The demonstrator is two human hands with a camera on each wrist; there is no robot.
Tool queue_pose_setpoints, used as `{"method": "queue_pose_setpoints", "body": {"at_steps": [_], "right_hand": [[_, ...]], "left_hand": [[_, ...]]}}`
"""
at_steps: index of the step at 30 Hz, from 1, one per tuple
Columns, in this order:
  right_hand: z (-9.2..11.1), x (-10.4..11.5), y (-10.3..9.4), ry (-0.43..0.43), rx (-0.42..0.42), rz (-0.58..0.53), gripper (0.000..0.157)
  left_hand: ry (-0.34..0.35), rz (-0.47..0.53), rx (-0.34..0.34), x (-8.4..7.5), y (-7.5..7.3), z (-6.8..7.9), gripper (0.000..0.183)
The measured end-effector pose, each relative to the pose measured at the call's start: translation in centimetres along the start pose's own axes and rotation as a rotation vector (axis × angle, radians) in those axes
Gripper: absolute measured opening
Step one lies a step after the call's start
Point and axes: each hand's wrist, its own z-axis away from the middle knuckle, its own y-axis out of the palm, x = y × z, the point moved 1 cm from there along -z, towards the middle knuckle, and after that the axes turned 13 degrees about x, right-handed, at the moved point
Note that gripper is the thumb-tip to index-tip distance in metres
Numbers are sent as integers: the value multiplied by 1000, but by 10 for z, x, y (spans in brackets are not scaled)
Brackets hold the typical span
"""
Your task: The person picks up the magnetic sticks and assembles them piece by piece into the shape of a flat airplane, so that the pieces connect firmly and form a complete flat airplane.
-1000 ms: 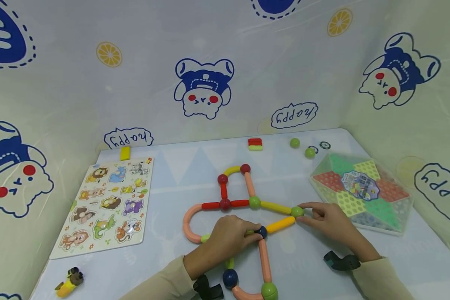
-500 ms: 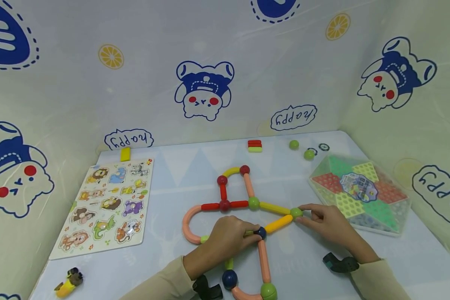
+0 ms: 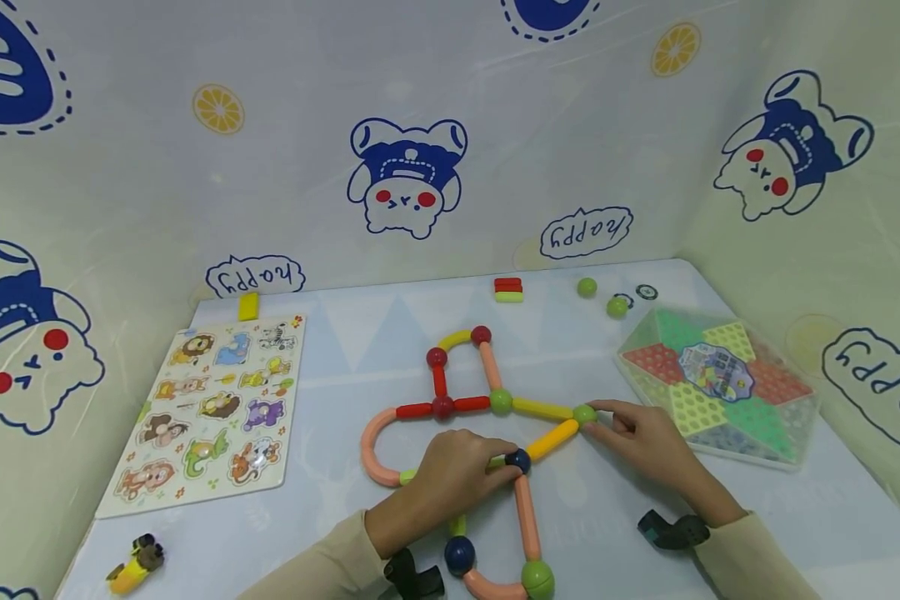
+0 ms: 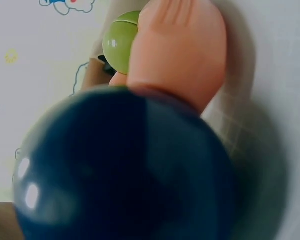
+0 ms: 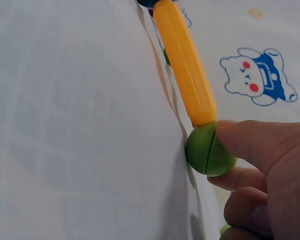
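Note:
My left hand [image 3: 450,473] pinches a dark blue ball [image 3: 518,460] between thumb and fingers. This ball joins an orange-yellow rod [image 3: 553,440] and a long peach rod [image 3: 527,518]. At the orange-yellow rod's other end, my right hand [image 3: 648,442] pinches a green ball [image 5: 207,149] between thumb and index finger. A yellow rod [image 3: 542,408] runs from that green ball to another green ball [image 3: 501,402]. Red rods, red balls and a curved peach piece [image 3: 375,446] continue the figure leftward. Nearer me are a second dark blue ball [image 3: 460,555] and a large green ball [image 3: 537,578].
A clear box [image 3: 720,387] with a patterned lid stands at the right. An animal puzzle board [image 3: 202,412] lies at the left, with a yellow toy [image 3: 135,565] before it. Loose green balls [image 3: 587,287] and short red and green pieces [image 3: 508,290] lie along the back.
My right hand and its green ball have shifted slightly left and away from me. The upper part of the rod figure has shifted with them. Both hands keep their pinch.

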Motion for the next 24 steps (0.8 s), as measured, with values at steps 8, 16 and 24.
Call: {"method": "queue_pose_setpoints", "body": {"at_steps": [8, 16, 24], "right_hand": [[-7, 2, 2, -27, -23, 30, 33], [-20, 5, 3, -4, 36, 35, 37], [-45, 12, -26, 9, 196, 128, 45]], "left_hand": [[1, -11, -22, 3, -1, 0, 30], [-22, -21, -38, 7, -2, 1, 33], [16, 0, -29, 8, -2, 0, 31]]}}
